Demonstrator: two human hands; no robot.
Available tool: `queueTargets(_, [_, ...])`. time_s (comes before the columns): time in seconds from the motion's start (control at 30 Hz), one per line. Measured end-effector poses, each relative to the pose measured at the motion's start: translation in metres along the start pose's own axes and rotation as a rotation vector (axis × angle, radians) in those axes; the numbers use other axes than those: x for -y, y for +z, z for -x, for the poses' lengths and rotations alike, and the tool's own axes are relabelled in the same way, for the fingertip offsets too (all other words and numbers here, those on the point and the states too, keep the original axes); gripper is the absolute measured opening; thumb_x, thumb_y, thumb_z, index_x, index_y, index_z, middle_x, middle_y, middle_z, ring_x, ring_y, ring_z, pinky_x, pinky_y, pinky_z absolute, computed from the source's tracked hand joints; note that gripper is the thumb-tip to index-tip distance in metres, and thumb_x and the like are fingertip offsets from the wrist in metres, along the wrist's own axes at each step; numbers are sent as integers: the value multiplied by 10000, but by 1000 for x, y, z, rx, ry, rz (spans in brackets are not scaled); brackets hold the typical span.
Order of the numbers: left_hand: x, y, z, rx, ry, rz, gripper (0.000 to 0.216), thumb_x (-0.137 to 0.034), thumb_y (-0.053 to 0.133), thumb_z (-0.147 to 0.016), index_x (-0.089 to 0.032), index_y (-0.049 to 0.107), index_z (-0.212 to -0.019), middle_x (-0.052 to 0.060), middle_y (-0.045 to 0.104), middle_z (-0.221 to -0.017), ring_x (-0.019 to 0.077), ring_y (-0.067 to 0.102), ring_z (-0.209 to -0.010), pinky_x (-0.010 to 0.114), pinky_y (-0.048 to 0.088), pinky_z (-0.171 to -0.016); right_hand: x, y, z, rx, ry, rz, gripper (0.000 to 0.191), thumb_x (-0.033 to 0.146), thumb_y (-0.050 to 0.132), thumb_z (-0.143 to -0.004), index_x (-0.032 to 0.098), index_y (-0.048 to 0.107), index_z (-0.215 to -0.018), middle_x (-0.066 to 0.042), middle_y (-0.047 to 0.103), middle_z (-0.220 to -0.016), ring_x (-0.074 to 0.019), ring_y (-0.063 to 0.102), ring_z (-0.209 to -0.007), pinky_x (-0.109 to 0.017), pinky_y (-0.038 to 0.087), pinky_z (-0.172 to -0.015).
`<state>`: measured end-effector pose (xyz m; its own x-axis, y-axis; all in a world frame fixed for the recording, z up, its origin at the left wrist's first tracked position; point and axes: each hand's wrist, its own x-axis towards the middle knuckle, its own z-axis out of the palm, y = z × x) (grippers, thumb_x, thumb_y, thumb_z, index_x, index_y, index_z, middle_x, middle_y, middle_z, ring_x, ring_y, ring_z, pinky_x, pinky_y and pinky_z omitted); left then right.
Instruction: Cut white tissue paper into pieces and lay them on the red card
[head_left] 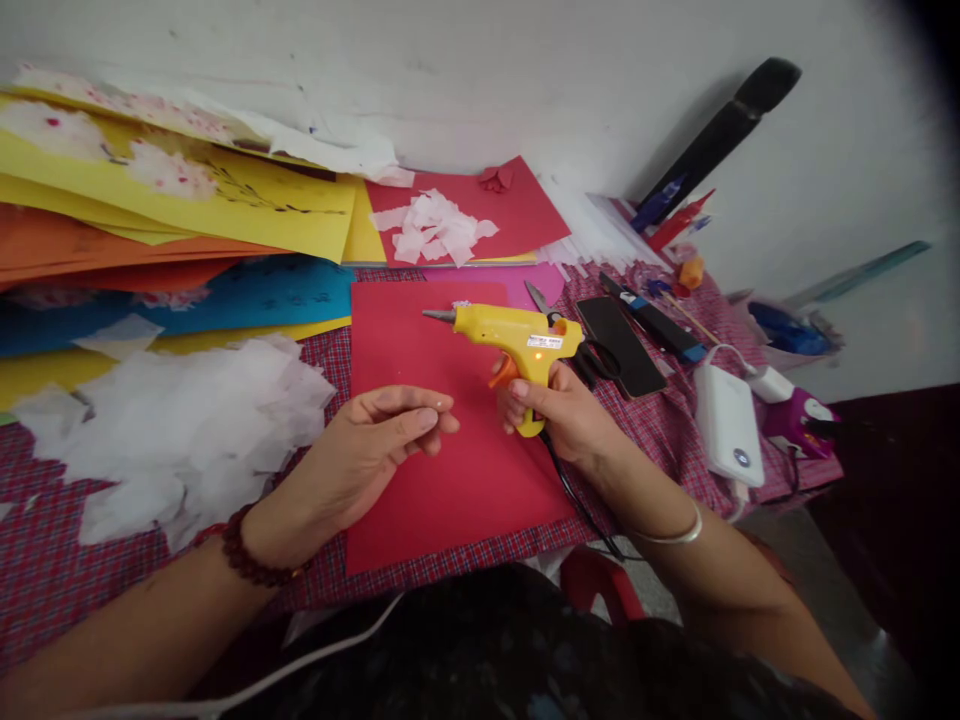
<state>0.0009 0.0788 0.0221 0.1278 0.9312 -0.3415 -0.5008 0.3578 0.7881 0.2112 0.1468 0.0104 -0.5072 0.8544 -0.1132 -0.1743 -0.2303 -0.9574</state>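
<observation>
A yellow hot glue gun [499, 328] is in the grip of my right hand [551, 405], its grey nozzle pointing left and a small light glowing on its body. My fingers wrap its handle below the orange trigger. My left hand [390, 430] hovers to the left of it, thumb and forefinger pinched together; a tiny pale speck shows at the fingertip, too small to name. Beneath both hands lies a sheet of red paper [450, 500]. A small pinkish-white bit sits on the sheet behind the nozzle, partly hidden by the gun.
White paper pieces [195, 430] are heaped at left, below stacked coloured sheets [277, 200]. Torn white strips [442, 228] lie on another red sheet behind. To the right are scissors [600, 355], a black phone [622, 345], a box cutter [660, 320] and a white power bank [727, 420].
</observation>
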Motion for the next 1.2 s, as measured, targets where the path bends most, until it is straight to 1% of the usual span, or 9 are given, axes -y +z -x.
queueTargets(0.17, [-1,-1,0,34,9,16,65,-176,786,-708,-186,739,-752,6,711,-719,99,619,-623,203,512,-612,0,0,0,-5,-2,14,336,446,805,-753,177,626,-847,74,518,-530,-80,471,-468,-219,445,-475])
queueTargets(0.23, [-2,-1,1,46,39,-9,71,-212,773,-731,-183,709,-731,-2,675,-682,103,598,-612,211,498,-604,0,0,0,-12,-5,18,330,440,804,-753,180,625,-849,76,512,-528,-80,466,-466,-221,451,-474])
queueTargets(0.37, [-4,1,2,133,125,-86,394,-500,729,-795,-176,629,-594,17,610,-635,122,561,-611,239,474,-599,0,0,1,-11,-10,10,312,430,799,-759,189,603,-787,71,509,-531,-81,468,-470,-225,459,-476])
queueTargets(0.43, [-5,2,1,132,119,-75,468,-583,697,-797,-178,611,-579,23,600,-634,129,551,-606,249,470,-593,0,0,1,-11,-11,10,308,429,801,-759,189,609,-785,70,510,-530,-80,470,-472,-224,458,-476])
queueTargets(0.53, [-5,1,0,107,83,-50,424,-558,691,-809,-176,638,-634,27,607,-652,133,550,-603,252,472,-591,0,0,1,-11,-13,-2,300,423,803,-758,188,629,-826,73,517,-531,-79,474,-470,-218,454,-474])
queueTargets(0.67, [-2,-3,-1,110,51,-86,227,-348,791,-746,-181,650,-687,-1,610,-648,111,544,-602,221,456,-590,1,0,0,1,-12,6,323,445,801,-754,184,620,-811,71,531,-525,-78,480,-455,-213,449,-465])
queueTargets(0.77, [-1,-3,0,92,35,-115,179,-251,814,-707,-186,650,-678,-24,600,-615,93,528,-575,206,441,-580,1,1,0,-5,-12,7,352,468,808,-736,178,615,-780,64,545,-520,-76,487,-447,-207,452,-470])
queueTargets(1.03, [1,0,-1,-30,-15,-139,279,-404,881,-642,-174,725,-637,5,660,-642,92,552,-562,200,473,-560,0,0,0,5,15,-4,358,436,829,-711,164,654,-864,72,557,-531,-65,491,-442,-188,433,-479])
queueTargets(1.2, [-1,1,-1,-28,13,-123,346,-491,875,-636,-177,731,-612,9,661,-634,100,564,-568,202,495,-564,0,1,1,42,-9,-12,339,403,828,-716,163,666,-891,61,576,-582,-65,510,-473,-185,421,-479])
